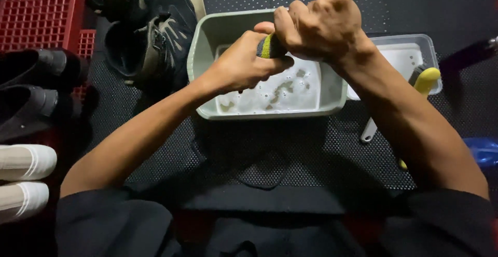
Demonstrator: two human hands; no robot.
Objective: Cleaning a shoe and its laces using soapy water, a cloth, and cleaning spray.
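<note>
Yellow-black sponge (270,46) clenched: left hand (244,62), right hand (319,26) grips closed.

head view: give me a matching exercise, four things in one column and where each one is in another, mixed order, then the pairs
Things:
1. yellow and black sponge
2. grey-green basin
3. yellow-handled brush
4. white shoes

Places:
A. lower left, beside the mat
B. leaning on the clear tub, to the right
C. squeezed between the left hand and the right hand
D. on the black mat, under both hands, holding soapy water

Pairs: 1-C, 2-D, 3-B, 4-A
</note>
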